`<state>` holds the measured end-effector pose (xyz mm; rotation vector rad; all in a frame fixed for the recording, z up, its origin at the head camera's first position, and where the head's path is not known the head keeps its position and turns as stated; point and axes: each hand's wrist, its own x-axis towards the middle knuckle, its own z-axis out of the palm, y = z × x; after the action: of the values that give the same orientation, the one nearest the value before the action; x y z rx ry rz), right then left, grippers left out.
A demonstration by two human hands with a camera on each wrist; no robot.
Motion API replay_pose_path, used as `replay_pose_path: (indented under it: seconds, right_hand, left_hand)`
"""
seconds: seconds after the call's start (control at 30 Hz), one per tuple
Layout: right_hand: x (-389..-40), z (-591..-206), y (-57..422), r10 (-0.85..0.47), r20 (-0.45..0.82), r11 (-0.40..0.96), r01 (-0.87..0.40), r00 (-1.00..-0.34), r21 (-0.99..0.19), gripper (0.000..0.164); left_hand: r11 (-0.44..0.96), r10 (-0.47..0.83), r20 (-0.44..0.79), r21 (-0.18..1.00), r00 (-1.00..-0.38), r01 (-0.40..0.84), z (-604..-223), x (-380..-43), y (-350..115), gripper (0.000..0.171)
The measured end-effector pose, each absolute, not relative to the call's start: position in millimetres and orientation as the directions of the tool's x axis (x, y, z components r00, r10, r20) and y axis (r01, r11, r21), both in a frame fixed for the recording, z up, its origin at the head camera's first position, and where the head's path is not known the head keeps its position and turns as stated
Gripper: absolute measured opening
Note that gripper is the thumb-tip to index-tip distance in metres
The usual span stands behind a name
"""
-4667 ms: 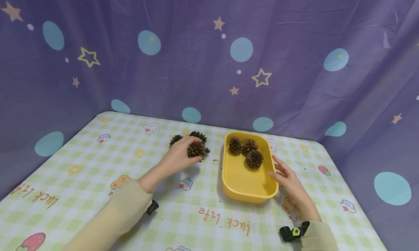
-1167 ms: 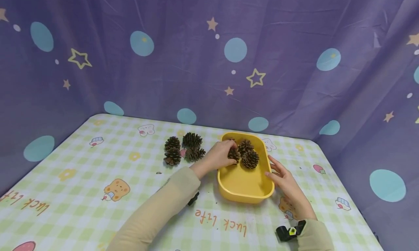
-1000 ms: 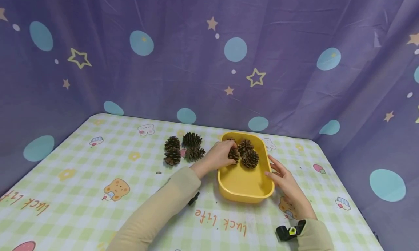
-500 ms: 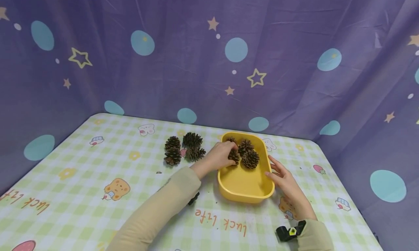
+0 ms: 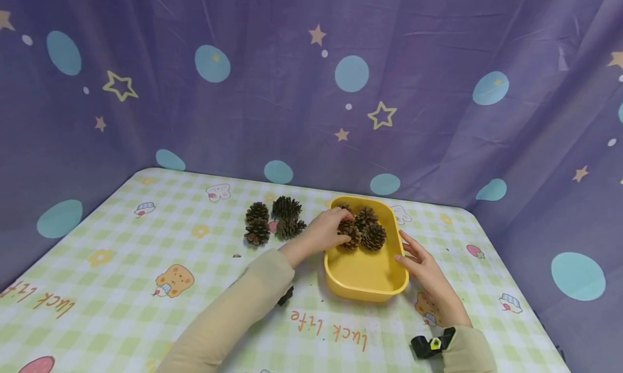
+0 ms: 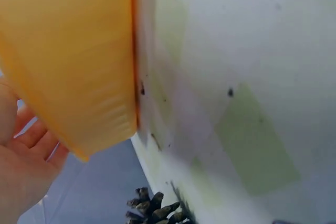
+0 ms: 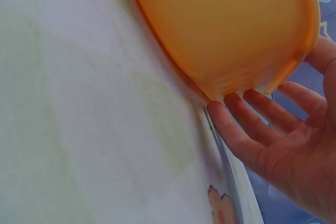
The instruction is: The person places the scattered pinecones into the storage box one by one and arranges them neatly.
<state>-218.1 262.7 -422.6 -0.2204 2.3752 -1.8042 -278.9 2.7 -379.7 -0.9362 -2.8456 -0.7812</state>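
A yellow plastic bin (image 5: 365, 295) stands on the table with several brown pine cones (image 5: 373, 237) grouped toward its far end. My left hand (image 5: 321, 232) reaches over the bin's left rim, fingers and thumb spread above a pine cone (image 5: 351, 239) that lies in the bin, lower than the thumb. At the bin's right side, my right hand (image 5: 428, 270) holds it, thumb over the rim and fingers against the outer wall. The right wrist view shows those fingertips (image 7: 216, 107) touching the wall near its base. The left fingertips are hidden in the left wrist view.
Left of the bin, several more pine cones (image 5: 257, 232) lie in a cluster on the checked tablecloth (image 5: 204, 286). Small dark crumbs dot the cloth. A purple curtain (image 5: 292, 92) with stars hangs behind the table.
The left hand has carried a pine cone from the table cluster into the bin. In the last half second the cone has come free of its fingers. The right hand has stayed on the bin.
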Motion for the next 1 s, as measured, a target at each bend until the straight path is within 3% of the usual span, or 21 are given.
replay_pose_path:
  seconds: [0.5,0.8,1.0]
  right_hand:
    - [-217.7,-422.1,261.7,-0.190,-0.050,0.292,-0.008,-0.980,-0.956,0.066]
    - [-216.3,-420.8,260.3,-0.194,-0.037,0.256,-0.015,-0.980,-0.967,0.065]
    - [-216.2,-420.6,259.7,-0.194,-0.033,0.249,-0.017,-0.980,-0.968,0.064]
  left_hand:
    - [0.693,0.408,0.326,0.498,-0.853,0.521,-369.3,-260.8,-47.1,0.035]
    - [0.732,0.333,0.289,0.521,-0.897,0.440,-372.2,-255.3,-84.9,0.035]
    - [0.740,0.281,0.331,0.523,-0.901,0.423,-371.3,-253.7,-107.6,0.035]
